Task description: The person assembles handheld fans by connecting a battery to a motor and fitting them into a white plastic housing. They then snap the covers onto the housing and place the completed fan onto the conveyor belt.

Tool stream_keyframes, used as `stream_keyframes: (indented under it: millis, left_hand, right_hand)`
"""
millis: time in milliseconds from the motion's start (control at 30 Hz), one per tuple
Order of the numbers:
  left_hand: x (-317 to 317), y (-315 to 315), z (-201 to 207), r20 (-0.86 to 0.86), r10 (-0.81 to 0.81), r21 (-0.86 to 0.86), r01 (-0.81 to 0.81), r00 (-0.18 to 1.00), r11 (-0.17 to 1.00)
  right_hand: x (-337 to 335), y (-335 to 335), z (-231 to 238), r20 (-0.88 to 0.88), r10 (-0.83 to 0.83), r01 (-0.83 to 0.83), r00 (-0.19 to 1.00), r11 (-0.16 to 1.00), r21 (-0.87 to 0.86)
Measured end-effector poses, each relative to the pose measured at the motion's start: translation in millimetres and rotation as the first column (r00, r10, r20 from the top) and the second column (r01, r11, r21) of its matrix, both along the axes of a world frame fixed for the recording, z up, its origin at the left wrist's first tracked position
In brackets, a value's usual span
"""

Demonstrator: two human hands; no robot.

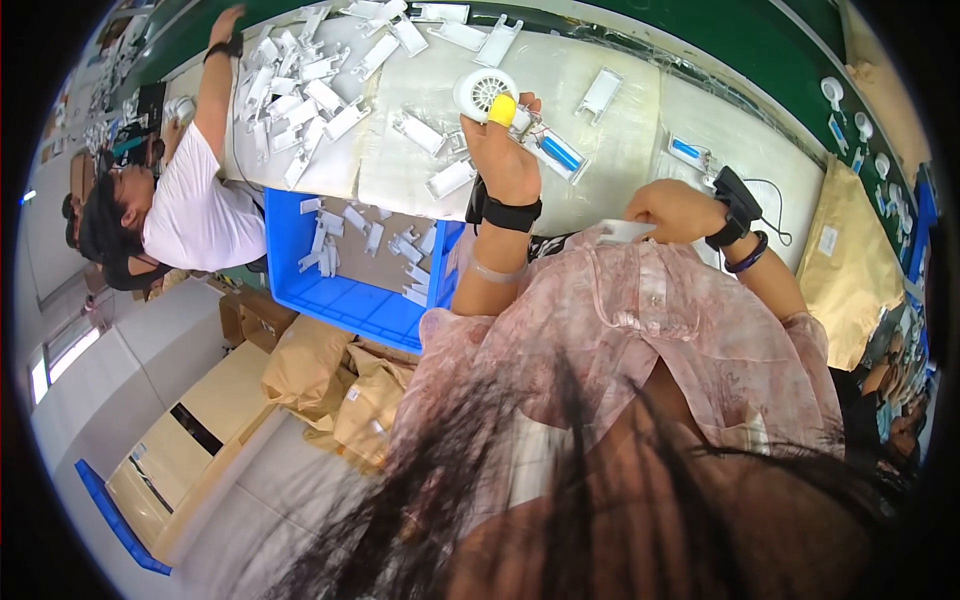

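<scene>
My left hand [505, 160] is closed on a round white fan head [486, 88] with a slotted grille, held above the padded table. A yellow finger cover sits on one of its digits. Just right of this hand lies a white handle shell with a blue battery [560, 152] and thin wires; whether these join the fan head I cannot tell. Close to my body, at the table's near edge, my right hand [680, 210] has its fingers curled on a white plastic shell [622, 232]. Beyond that hand rests another shell with a blue battery [686, 148].
Many white shells [300, 100] are heaped at the table's far left, with several loose ones nearer. A blue crate [350, 318] holding white parts stands below left. A co-worker [195, 200] reaches across at left. A green conveyor [740, 60] runs behind; brown paper [850, 270] hangs at right.
</scene>
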State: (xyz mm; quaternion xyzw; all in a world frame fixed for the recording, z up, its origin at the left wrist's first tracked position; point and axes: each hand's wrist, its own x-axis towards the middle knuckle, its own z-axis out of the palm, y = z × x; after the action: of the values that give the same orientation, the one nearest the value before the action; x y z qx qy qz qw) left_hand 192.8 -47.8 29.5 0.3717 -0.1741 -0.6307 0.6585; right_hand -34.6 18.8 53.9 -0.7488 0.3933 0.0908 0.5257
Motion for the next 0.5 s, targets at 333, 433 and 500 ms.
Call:
stream_keyframes:
  millis: [333,433,500]
  left_hand:
    - [-8.0,1.5,4.1,-0.016,-0.002,-0.112,0.001,1.000,0.994]
    - [-11.8,1.5,5.6,0.005,-0.003,-0.133,0.004,1.000,0.991]
    - [-13.4,1.4,6.2,0.001,0.000,-0.140,0.000,1.000,0.990]
  right_hand:
    - [39.0,-33.4,46.1,0.403,-0.477,0.618,0.781,0.685,-0.385]
    - [55.8,-35.0,39.6,0.385,-0.465,0.603,0.797,0.618,-0.503]
    - [62.2,-35.8,35.1,0.344,-0.439,0.549,0.830,0.534,-0.643]
